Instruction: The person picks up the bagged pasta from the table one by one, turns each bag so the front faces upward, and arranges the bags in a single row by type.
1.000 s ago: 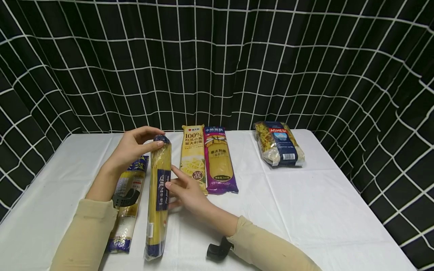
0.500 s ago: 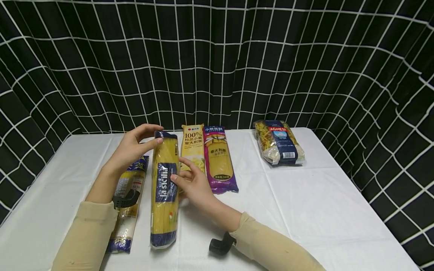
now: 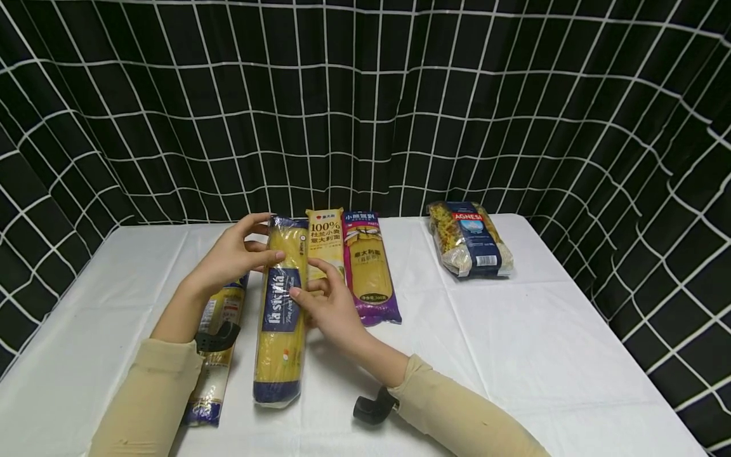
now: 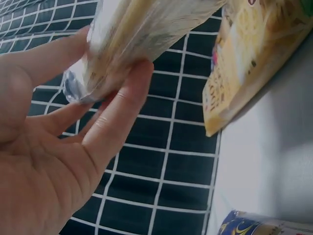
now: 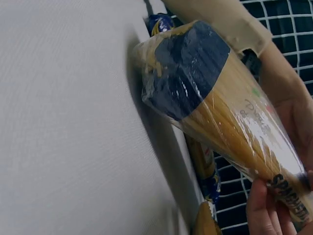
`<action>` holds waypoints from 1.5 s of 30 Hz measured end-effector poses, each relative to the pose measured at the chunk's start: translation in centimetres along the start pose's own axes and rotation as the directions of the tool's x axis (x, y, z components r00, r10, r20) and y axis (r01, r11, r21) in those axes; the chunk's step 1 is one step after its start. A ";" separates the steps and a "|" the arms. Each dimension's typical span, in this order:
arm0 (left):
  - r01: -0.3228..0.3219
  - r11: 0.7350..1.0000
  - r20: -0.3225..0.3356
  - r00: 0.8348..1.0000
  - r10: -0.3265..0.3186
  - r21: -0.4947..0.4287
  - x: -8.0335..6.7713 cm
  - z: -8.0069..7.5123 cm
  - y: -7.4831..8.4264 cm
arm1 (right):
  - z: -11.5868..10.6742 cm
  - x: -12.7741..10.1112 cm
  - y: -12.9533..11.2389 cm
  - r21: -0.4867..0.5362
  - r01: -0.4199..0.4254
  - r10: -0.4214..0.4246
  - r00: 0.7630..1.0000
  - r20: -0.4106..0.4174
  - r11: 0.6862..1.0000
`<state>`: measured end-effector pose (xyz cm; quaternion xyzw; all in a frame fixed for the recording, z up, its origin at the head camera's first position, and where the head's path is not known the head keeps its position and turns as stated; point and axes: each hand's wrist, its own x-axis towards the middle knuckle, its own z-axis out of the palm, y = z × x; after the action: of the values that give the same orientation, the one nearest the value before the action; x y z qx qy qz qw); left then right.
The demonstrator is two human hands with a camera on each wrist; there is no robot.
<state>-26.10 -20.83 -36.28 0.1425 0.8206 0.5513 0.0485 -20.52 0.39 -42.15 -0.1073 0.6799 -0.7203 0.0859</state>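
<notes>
Both hands are on the spaghetti packet (image 3: 278, 317), and this looks like the handling step, with the packet being steadied and lined up, not yet laid flat. It's tilted, label towards the wearer, top end raised over the table (image 3: 514, 368); whether the low end touches down, I can't tell. The next move, I'd judge, calls for a level lowering, both hands together, without knocking the yellow packet (image 3: 325, 238) just behind its right edge (and that one lies snug against the purple packet (image 3: 368, 273), so a nudge could shift the pair).

Now the pose! The left hand (image 3: 234, 254) comes in from the left at the top end, fingers pinching it, thumb across the front. The right hand (image 3: 333, 306) reaches from the lower right, gripping the side near the middle: thumb on the blue label, other fingers round the edge. Both forearms slant inward, the left one partly covering a blue-ended packet (image 3: 212, 381). Well apart, far right, sits the pasta bag (image 3: 471, 241).
</notes>
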 end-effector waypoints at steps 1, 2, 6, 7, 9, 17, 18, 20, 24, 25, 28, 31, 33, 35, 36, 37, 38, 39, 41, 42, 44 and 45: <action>-0.005 1.000 -0.006 1.000 0.005 0.000 0.0 -0.1 0.0 | 0.0 0.0 0.0 -0.005 -0.007 0.007 1.000 0.004 1.000; -0.011 1.000 -0.009 1.000 0.011 -0.002 0.0 -0.1 0.0 | 0.0 0.1 0.0 -0.008 -0.013 0.013 1.000 0.008 1.000; -0.025 0.999 -0.013 1.000 0.025 -0.032 0.1 -0.4 -0.1 | 0.2 0.2 0.2 -0.012 -0.019 0.019 1.000 0.017 1.000; -0.025 0.999 -0.015 1.000 0.025 -0.042 0.2 -0.5 -0.2 | 0.2 0.3 0.2 -0.013 -0.017 0.017 1.000 0.017 1.000; -0.020 0.998 -0.024 1.000 0.019 -0.062 0.2 -0.7 -0.3 | 0.4 0.3 0.4 -0.013 -0.011 0.012 1.000 0.017 1.000; 0.008 0.996 -0.064 0.998 -0.013 -0.084 0.1 -1.3 -0.7 | 0.8 0.3 1.1 0.026 -0.055 0.053 0.996 0.067 0.998; 0.007 0.996 -0.060 0.998 -0.012 -0.088 0.1 -1.4 -0.7 | 0.8 0.3 1.1 0.033 -0.057 0.054 0.996 0.067 0.998; 0.009 0.996 -0.056 0.998 -0.014 -0.093 0.0 -1.4 -0.8 | 0.9 0.4 1.1 0.047 -0.053 0.050 0.996 0.070 0.997; 0.027 0.995 -0.055 0.998 -0.032 -0.097 -0.1 -1.6 -1.0 | 0.8 0.8 1.2 0.061 -0.039 0.034 0.997 0.070 0.997; 0.032 0.994 -0.055 0.998 -0.038 -0.101 -0.1 -1.7 -1.0 | 0.8 0.9 1.3 0.068 -0.038 0.033 0.997 0.071 0.997; 0.048 0.991 -0.058 0.997 -0.056 -0.122 -0.1 -1.6 -1.2 | 0.6 1.4 1.4 0.098 -0.038 0.032 0.998 0.061 0.994; 0.054 0.986 -0.067 0.996 -0.065 -0.156 0.0 -1.3 -1.3 | 0.5 1.9 1.3 0.138 -0.034 0.027 0.998 0.051 0.990; 0.058 0.984 -0.077 0.994 -0.072 -0.171 0.1 -1.2 -1.5 | 0.4 2.3 1.1 0.158 -0.037 0.030 0.998 0.049 0.987; 0.062 0.981 -0.088 0.993 -0.079 -0.181 0.2 -1.1 -1.6 | 0.4 2.7 0.9 0.171 -0.046 0.038 0.998 0.048 0.984; 0.066 0.981 -0.092 0.992 -0.084 -0.184 0.3 -1.0 -1.7 | 0.4 2.9 0.7 0.174 -0.051 0.043 0.998 0.046 0.983; 0.069 0.981 -0.092 0.992 -0.087 -0.183 0.4 -1.0 -1.8 | 0.4 3.3 0.6 0.182 -0.057 0.050 0.998 0.044 0.982; 0.073 0.981 -0.090 0.992 -0.091 -0.181 0.4 -1.0 -1.9 | 0.4 3.6 0.5 0.183 -0.061 0.055 0.998 0.037 0.981; 0.079 0.981 -0.082 0.992 -0.094 -0.177 0.5 -1.0 -2.1 | 0.4 3.9 0.4 0.187 -0.066 0.062 0.998 0.031 0.980; 0.094 0.982 -0.059 0.993 -0.105 -0.161 0.7 -1.0 -2.4 | 0.2 4.7 0.1 0.197 -0.071 0.069 0.997 0.015 0.978; 0.108 0.982 -0.044 0.992 -0.115 -0.153 0.8 -1.0 -2.5 | 0.1 5.1 0.1 0.195 -0.069 0.069 0.998 0.005 0.979; 0.139 0.982 -0.017 0.990 -0.142 -0.130 1.0 -0.9 -2.8 | -0.1 6.0 0.0 0.181 -0.064 0.067 0.998 -0.011 0.981; 0.151 0.981 -0.003 0.988 -0.152 -0.125 1.1 -0.9 -3.0 | -0.2 6.4 0.1 0.172 -0.061 0.066 0.998 -0.018 0.983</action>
<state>-27.89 -22.38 -38.63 0.0729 0.7935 0.5969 0.0940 -26.73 -1.14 -41.98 -0.0693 0.6195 -0.7742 0.1097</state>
